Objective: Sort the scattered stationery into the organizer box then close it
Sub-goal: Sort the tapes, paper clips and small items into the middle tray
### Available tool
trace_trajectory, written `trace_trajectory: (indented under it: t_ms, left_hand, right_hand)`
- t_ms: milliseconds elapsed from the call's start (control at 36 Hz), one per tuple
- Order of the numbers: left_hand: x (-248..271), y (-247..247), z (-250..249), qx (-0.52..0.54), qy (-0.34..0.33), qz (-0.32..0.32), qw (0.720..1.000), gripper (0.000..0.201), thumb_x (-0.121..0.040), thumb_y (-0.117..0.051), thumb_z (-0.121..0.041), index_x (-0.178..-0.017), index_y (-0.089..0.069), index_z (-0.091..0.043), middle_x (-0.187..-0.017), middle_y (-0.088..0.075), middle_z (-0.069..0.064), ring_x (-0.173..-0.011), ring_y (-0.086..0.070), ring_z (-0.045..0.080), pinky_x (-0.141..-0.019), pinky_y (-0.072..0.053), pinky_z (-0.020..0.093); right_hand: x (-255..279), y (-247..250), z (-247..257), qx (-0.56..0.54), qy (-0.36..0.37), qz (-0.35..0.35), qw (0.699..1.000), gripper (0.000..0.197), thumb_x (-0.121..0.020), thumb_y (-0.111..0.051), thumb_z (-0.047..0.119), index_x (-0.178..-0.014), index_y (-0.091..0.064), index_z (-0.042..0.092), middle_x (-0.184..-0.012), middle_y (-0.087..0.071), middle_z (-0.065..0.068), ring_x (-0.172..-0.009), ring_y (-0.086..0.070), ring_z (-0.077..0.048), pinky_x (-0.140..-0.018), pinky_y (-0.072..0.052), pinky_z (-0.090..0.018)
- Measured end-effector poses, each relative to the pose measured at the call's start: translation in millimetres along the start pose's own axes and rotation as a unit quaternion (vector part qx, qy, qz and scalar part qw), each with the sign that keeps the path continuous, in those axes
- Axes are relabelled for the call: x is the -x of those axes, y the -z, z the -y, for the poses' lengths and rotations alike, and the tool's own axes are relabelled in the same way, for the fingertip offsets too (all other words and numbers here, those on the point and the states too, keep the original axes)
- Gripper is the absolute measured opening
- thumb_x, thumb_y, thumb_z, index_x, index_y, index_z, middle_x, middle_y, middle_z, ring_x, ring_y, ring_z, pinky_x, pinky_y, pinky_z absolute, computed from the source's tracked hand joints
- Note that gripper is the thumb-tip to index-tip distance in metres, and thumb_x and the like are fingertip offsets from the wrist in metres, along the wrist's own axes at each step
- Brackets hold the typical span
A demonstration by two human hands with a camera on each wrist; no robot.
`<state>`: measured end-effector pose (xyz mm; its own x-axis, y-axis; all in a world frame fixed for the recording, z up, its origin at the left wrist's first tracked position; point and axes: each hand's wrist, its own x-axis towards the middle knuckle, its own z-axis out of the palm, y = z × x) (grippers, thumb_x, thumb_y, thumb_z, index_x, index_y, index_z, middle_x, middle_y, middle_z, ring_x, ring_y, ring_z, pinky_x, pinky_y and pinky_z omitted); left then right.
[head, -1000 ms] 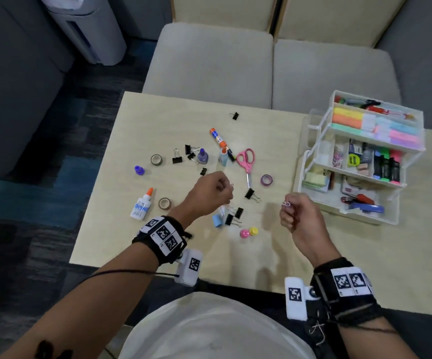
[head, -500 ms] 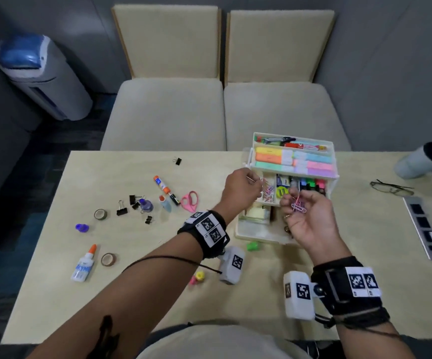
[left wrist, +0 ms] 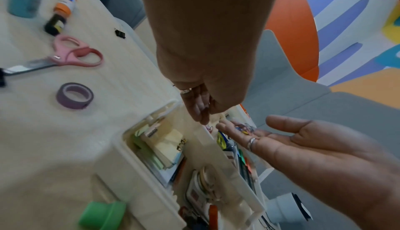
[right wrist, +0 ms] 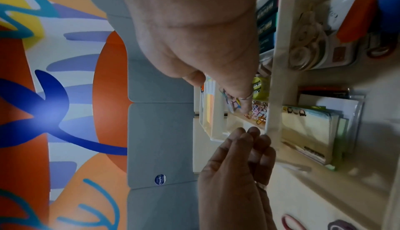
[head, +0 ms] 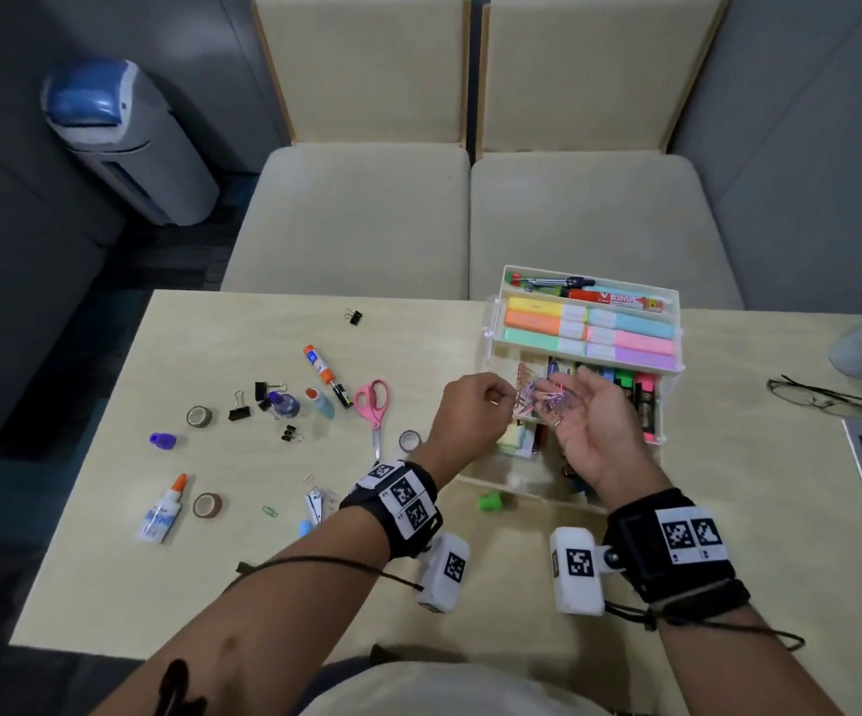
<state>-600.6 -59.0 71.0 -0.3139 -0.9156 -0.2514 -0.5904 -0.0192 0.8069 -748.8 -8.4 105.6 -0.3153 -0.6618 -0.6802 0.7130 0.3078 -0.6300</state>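
Observation:
The white tiered organizer box (head: 671,302) stands open at the table's far right, with highlighters in its top tier. My right hand (head: 581,413) lies palm up and open over the middle tier, coloured paper clips (head: 547,400) resting on its fingers (left wrist: 233,129). My left hand (head: 473,410) hovers just left of them, fingertips (left wrist: 202,120) bunched and pointing down over the clip compartment (right wrist: 258,112). Whether a clip sits between those fingertips is hidden. Sticky notes (left wrist: 166,141) fill the lowest tier.
Left on the table lie pink scissors (head: 373,400), a glue stick (head: 323,372), a white glue bottle (head: 160,514), tape rolls (head: 198,417), binder clips (head: 239,409), a loose green clip (head: 270,511) and a green cap (head: 491,501). Glasses (head: 811,395) lie right of the box.
Both hands have moved from the table's middle to over the organizer box. My right hand has turned palm up and opened, showing the paper clips. The head view has lifted.

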Motion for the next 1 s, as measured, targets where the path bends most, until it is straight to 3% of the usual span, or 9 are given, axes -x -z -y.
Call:
trace_trajectory:
  t_ms: [194,333,444,583,611,667,806,944,1000]
  left_hand:
    - [22.8,21.2,20.2,0.014,0.005,-0.007,1.000,0.015,-0.092,-0.066,-0.013,-0.093,-0.078,-0.021,-0.074,-0.073,-0.011,-0.070,-0.069,0.002,-0.068,-0.054,0.019]
    - [39.0,43.1,42.8,0.025,-0.003,-0.007,1.000,0.016,-0.092,-0.065,-0.014,-0.093,-0.076,-0.025,-0.075,-0.074,-0.011,-0.074,-0.072,0.006,-0.071,-0.058,0.025]
    - [57.4,69.1,73.2,0.022,0.002,0.005,1.000,0.016,-0.092,-0.065,-0.012,-0.094,-0.076,-0.023,-0.073,-0.075,-0.009,-0.071,-0.072,0.005,-0.069,-0.057,0.023]
    - [87.6,115.8,117.7,-0.012,0.010,-0.007,1.000,0.014,-0.090,-0.070,-0.010,-0.095,-0.078,-0.020,-0.069,-0.068,-0.024,-0.065,-0.065,-0.003,-0.064,-0.047,0.012]
    - [93.7,126.5,126.6,-0.020,0.017,-0.008,1.000,0.014,-0.090,-0.069,-0.009,-0.095,-0.078,-0.018,-0.066,-0.066,-0.027,-0.063,-0.063,-0.004,-0.062,-0.044,0.010]
    - [107.0,149.7,145.5,-0.034,0.024,-0.009,0.999,0.014,-0.091,-0.070,-0.007,-0.095,-0.077,-0.017,-0.062,-0.062,-0.032,-0.060,-0.059,-0.008,-0.060,-0.040,0.007]
    - [140.9,205.7,205.1,-0.072,0.053,-0.021,0.996,0.016,-0.091,-0.070,-0.009,-0.094,-0.076,-0.024,-0.076,-0.068,-0.020,-0.064,-0.060,-0.005,-0.060,-0.041,0.008]
    - [180.0,254.5,267.2,-0.104,0.063,-0.005,0.993,0.016,-0.090,-0.073,-0.007,-0.096,-0.072,-0.022,-0.082,-0.066,-0.021,-0.077,-0.063,-0.004,-0.080,-0.050,0.020]
    - [193.7,268.3,291.6,-0.127,0.072,0.020,0.989,0.018,-0.087,-0.075,-0.007,-0.097,-0.071,-0.022,-0.086,-0.065,-0.022,-0.090,-0.065,0.006,-0.089,-0.052,0.025]
  right_hand:
    - [-14.2,-3.8,-15.9,0.044,0.041,-0.022,0.998,0.045,-0.112,-0.045,0.029,-0.143,-0.053,-0.003,-0.138,-0.063,-0.019,-0.129,-0.061,-0.029,-0.096,-0.051,-0.033]
    - [2.3,-9.7,-24.4,0.140,0.106,-0.007,0.984,0.028,-0.111,-0.050,0.022,-0.132,-0.063,0.008,-0.134,-0.067,-0.005,-0.127,-0.063,-0.017,-0.114,-0.046,-0.037]
    - [22.3,-17.2,-37.0,0.205,0.175,-0.030,0.963,0.018,-0.109,-0.057,0.023,-0.107,-0.075,0.020,-0.110,-0.078,0.006,-0.106,-0.072,-0.005,-0.089,-0.054,-0.024]
    - [32.5,-29.1,-74.3,0.336,0.279,-0.030,0.899,0.016,-0.103,-0.062,0.012,-0.111,-0.075,0.015,-0.113,-0.075,0.001,-0.111,-0.067,0.001,-0.094,-0.052,-0.019]
    - [35.1,-34.2,-83.9,0.351,0.291,-0.021,0.889,0.016,-0.102,-0.062,0.009,-0.110,-0.075,0.013,-0.109,-0.075,0.002,-0.105,-0.066,0.007,-0.093,-0.052,-0.017]
    - [40.9,-46.7,-106.3,0.385,0.304,0.011,0.871,0.015,-0.100,-0.065,0.008,-0.106,-0.076,0.016,-0.101,-0.076,0.004,-0.095,-0.069,-0.001,-0.092,-0.056,-0.025]
    - [49.2,-76.6,-172.2,0.516,0.259,0.162,0.800,0.021,-0.097,-0.069,0.006,-0.094,-0.075,0.026,-0.089,-0.075,0.012,-0.080,-0.068,0.001,-0.078,-0.053,-0.017]
    - [51.0,-98.3,-233.8,0.656,0.212,0.222,0.689,0.017,-0.094,-0.073,0.016,-0.104,-0.073,0.030,-0.099,-0.070,0.010,-0.083,-0.066,-0.003,-0.082,-0.057,-0.030]
    - [54.1,-107.0,-253.6,0.690,0.205,0.239,0.652,0.025,-0.092,-0.076,0.023,-0.116,-0.072,0.029,-0.107,-0.064,0.009,-0.088,-0.064,-0.009,-0.087,-0.055,-0.032]
